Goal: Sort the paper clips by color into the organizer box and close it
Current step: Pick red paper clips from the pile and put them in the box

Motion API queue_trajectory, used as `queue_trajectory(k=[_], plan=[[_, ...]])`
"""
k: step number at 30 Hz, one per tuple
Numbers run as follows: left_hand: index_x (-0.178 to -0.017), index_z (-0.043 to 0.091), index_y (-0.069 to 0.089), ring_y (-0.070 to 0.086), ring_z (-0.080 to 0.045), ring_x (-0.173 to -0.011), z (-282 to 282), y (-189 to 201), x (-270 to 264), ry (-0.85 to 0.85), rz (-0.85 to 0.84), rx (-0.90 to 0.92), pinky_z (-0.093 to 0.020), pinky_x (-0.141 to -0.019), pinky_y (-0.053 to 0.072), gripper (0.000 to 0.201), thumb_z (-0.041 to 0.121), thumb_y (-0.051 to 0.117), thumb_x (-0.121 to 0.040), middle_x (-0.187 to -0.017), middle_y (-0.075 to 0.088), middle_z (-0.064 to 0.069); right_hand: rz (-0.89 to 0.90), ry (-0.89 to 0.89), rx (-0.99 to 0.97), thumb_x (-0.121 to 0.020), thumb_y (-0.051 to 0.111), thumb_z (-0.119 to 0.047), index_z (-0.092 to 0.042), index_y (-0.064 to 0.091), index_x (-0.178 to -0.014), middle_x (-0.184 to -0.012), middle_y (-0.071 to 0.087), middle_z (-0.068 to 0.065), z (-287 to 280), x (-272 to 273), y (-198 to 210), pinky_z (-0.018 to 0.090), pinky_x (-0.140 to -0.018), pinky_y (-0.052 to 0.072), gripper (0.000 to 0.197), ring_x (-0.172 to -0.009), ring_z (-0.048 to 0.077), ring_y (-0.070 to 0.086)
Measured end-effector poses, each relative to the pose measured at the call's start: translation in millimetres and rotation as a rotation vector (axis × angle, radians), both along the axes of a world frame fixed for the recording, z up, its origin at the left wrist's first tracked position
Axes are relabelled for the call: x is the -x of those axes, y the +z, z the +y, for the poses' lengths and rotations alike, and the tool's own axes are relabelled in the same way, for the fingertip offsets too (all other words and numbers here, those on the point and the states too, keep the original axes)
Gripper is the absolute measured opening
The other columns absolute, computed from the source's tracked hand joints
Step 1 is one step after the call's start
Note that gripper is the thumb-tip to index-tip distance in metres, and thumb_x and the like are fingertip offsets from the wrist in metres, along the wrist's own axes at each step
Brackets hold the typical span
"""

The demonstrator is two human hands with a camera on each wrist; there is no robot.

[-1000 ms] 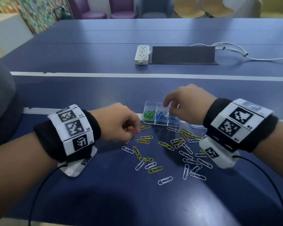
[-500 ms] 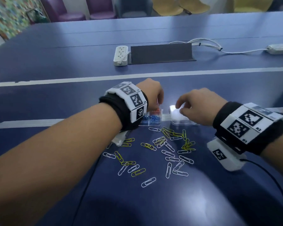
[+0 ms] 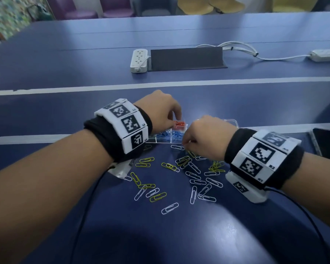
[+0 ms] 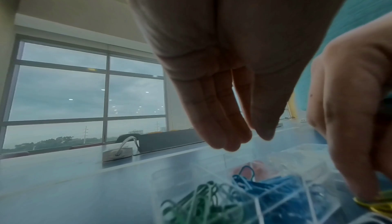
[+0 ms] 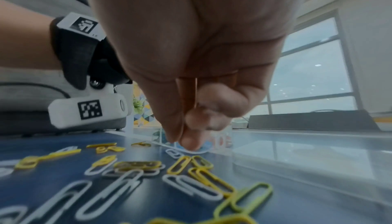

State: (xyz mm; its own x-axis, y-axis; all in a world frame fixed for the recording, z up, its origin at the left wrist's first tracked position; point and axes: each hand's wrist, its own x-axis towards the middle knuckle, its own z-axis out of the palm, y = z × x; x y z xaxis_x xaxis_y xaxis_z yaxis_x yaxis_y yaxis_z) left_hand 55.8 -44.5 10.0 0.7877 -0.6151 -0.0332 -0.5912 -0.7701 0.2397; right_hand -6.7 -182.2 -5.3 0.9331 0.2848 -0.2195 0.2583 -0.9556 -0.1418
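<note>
The clear organizer box [image 3: 160, 142] lies open on the blue table, its lid [image 3: 231, 121] flat to the right. Red clips [image 3: 179, 123], blue clips [image 3: 166, 134] and green clips [image 4: 197, 202] fill separate compartments. My left hand [image 3: 176, 119] hangs over the red compartment, fingers [image 4: 224, 127] straight and holding nothing. My right hand [image 3: 185, 146] is down at the table just in front of the box, thumb and forefinger pinched together [image 5: 186, 141]. A yellow clip [image 4: 373, 205] shows at its fingertips. Several yellow clips [image 3: 147, 160] and white clips [image 3: 170, 208] lie loose nearer to me.
A phone [image 3: 326, 140] lies at the right edge. Further back are a white power strip [image 3: 138, 60], a dark grey flap [image 3: 185, 58], cables [image 3: 242, 48] and a second strip [image 3: 326, 55]. Chairs stand beyond the table.
My left hand went from the loose clips up over the box and now hangs above the red compartment. My right hand came off the lid and dropped to the clips in front of the box.
</note>
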Motion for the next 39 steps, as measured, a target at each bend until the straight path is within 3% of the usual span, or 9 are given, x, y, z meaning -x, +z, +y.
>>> queue_trajectory(k=[4, 7, 13, 18, 21, 25, 29, 35, 39], plan=[[-0.092, 0.023, 0.072, 0.048, -0.003, -0.057, 26.4, 0.1, 14.6, 0.001, 0.017, -0.065, -0.017, -0.065, 0.035, 0.014, 0.023, 0.064, -0.081, -0.057, 0.053, 0.014, -0.055, 0.038, 0.131, -0.089, 0.047, -0.021, -0.013, 0.066, -0.094, -0.063, 0.034, 0.002, 18.4, 0.5, -4.9, 0.026, -0.052, 0.032, 0.021, -0.070, 0.028, 0.045], [-0.088, 0.024, 0.073, 0.045, 0.006, -0.051, 49.0, -1.6, 28.7, -0.010, 0.089, -0.133, -0.009, -0.056, 0.035, 0.011, 0.025, 0.067, -0.078, -0.050, 0.049, 0.015, -0.064, 0.072, 0.206, -0.089, 0.051, -0.018, -0.013, 0.064, -0.097, -0.063, 0.027, 0.000, 25.5, 2.4, 0.7, 0.030, -0.060, 0.035, 0.016, -0.070, 0.027, 0.043], [-0.086, 0.027, 0.072, 0.052, 0.001, -0.058, 82.1, -6.6, 49.9, 0.019, 0.225, -0.274, -0.022, -0.071, 0.051, 0.012, 0.028, 0.070, -0.074, -0.061, 0.061, 0.011, -0.028, 0.065, 0.226, -0.084, 0.052, -0.019, -0.015, 0.042, -0.065, -0.062, 0.032, -0.001, 32.1, 3.1, 4.3, 0.019, -0.046, 0.024, 0.022, -0.048, 0.016, 0.032], [-0.093, 0.027, 0.071, 0.056, -0.006, -0.073, 92.5, -9.0, 55.4, 0.040, 0.237, -0.363, -0.020, -0.071, 0.047, 0.022, 0.033, 0.074, -0.072, -0.075, 0.063, 0.012, 0.002, 0.053, 0.101, -0.073, 0.063, -0.023, -0.015, 0.056, -0.070, -0.071, 0.055, 0.005, 27.4, 3.6, 7.4, 0.025, -0.055, 0.040, 0.011, -0.072, 0.030, 0.058], [-0.094, 0.026, 0.071, 0.056, -0.008, -0.075, 93.4, -15.4, 56.3, 0.045, 0.229, -0.387, -0.021, -0.072, 0.048, 0.021, 0.031, 0.072, -0.073, -0.075, 0.062, 0.012, 0.068, -0.012, -0.021, -0.072, 0.066, -0.023, -0.021, 0.047, -0.060, -0.063, 0.056, -0.004, 19.8, 4.7, 10.2, 0.024, -0.053, 0.039, 0.022, -0.066, 0.021, 0.054], [-0.086, 0.024, 0.074, 0.057, -0.007, -0.071, 97.3, -20.2, 54.9, 0.025, 0.241, -0.370, -0.021, -0.069, 0.048, 0.012, 0.028, 0.070, -0.076, -0.079, 0.071, 0.007, 0.219, -0.112, -0.233, -0.076, 0.057, -0.013, -0.031, 0.059, -0.081, -0.060, 0.065, -0.004, 4.5, 7.4, 13.3, 0.013, -0.051, 0.043, 0.019, -0.053, 0.011, 0.056], [-0.069, 0.025, 0.067, 0.054, -0.004, -0.061, 103.3, -20.7, 57.7, -0.023, 0.213, -0.362, -0.022, -0.066, 0.051, 0.006, 0.027, 0.063, -0.074, -0.066, 0.064, 0.011, 0.339, -0.272, -0.391, -0.082, 0.046, -0.007, -0.016, 0.071, -0.087, -0.054, 0.064, -0.001, -10.4, 8.5, 9.1, 0.019, -0.056, 0.048, 0.027, -0.044, 0.011, 0.055], [-0.057, 0.027, 0.045, 0.049, -0.005, -0.061, 102.4, -22.9, 64.9, -0.034, 0.192, -0.388, -0.022, -0.066, 0.048, 0.019, 0.028, 0.058, -0.072, -0.069, 0.059, 0.009, 0.237, -0.230, -0.189, -0.077, 0.067, -0.030, -0.022, 0.071, -0.073, -0.055, 0.062, -0.005, -6.4, 16.1, -0.8, 0.023, -0.065, 0.050, 0.011, -0.056, 0.010, 0.057], [-0.059, 0.027, 0.045, 0.055, -0.013, -0.069, 100.1, -23.1, 68.5, -0.029, 0.200, -0.387, -0.027, -0.068, 0.051, 0.016, 0.026, 0.057, -0.070, -0.071, 0.062, 0.006, 0.109, -0.100, -0.041, -0.073, 0.072, -0.023, -0.025, 0.067, -0.074, -0.075, 0.064, -0.002, 9.0, 22.1, -4.6, 0.021, -0.060, 0.041, 0.006, -0.072, 0.018, 0.056]])
